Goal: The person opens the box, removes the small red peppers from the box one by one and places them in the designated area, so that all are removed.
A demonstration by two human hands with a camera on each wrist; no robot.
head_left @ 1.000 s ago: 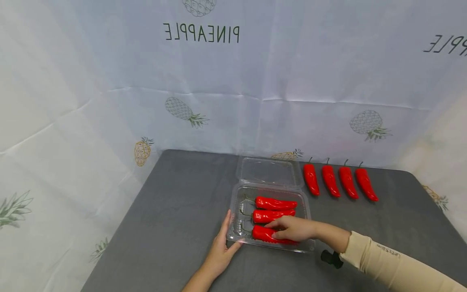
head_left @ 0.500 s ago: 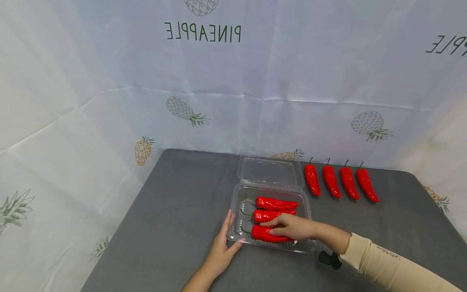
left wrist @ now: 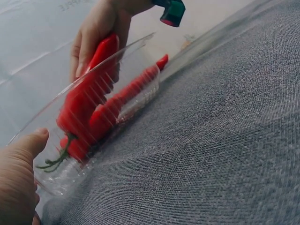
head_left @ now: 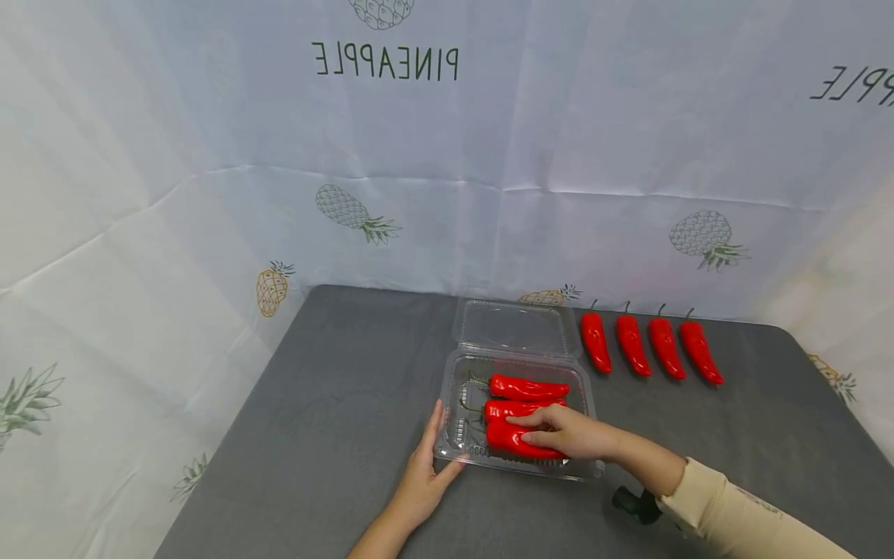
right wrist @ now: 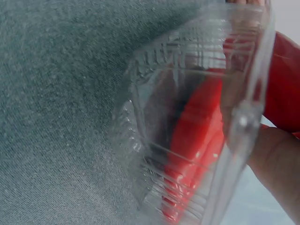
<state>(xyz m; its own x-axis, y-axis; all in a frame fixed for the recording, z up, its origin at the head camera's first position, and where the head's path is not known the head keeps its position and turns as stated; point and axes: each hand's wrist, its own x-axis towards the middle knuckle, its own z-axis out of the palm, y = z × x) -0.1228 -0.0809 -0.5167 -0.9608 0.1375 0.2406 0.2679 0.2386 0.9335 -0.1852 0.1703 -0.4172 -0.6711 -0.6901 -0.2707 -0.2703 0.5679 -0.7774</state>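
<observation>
A clear plastic clamshell container (head_left: 517, 470) lies with its lid (head_left: 517, 326) folded back. Inside are three red peppers with green stems, stems to the left. My right hand (head_left: 580, 435) pinches the front pepper (head_left: 504, 439) between thumb and fingers. In the left wrist view this pepper (left wrist: 77, 108) tilts, its tip up in the hand and its stem end low. It overlaps the middle pepper (head_left: 497, 411) in the head view; the back pepper (head_left: 528, 388) lies behind. My left hand (head_left: 419, 485) rests at the container's front left corner, index finger and thumb stretched along its sides.
Several red peppers (head_left: 628, 345) stand in a row at the back right of the grey table (head_left: 335, 373), beside the lid. A dark green object (head_left: 637, 505) hangs below my right wrist. A pineapple-printed white cloth (head_left: 594, 140) hangs behind the table.
The front pepper, in my right hand, has shifted back towards the middle pepper and slightly right. My left hand and the container have stayed in place.
</observation>
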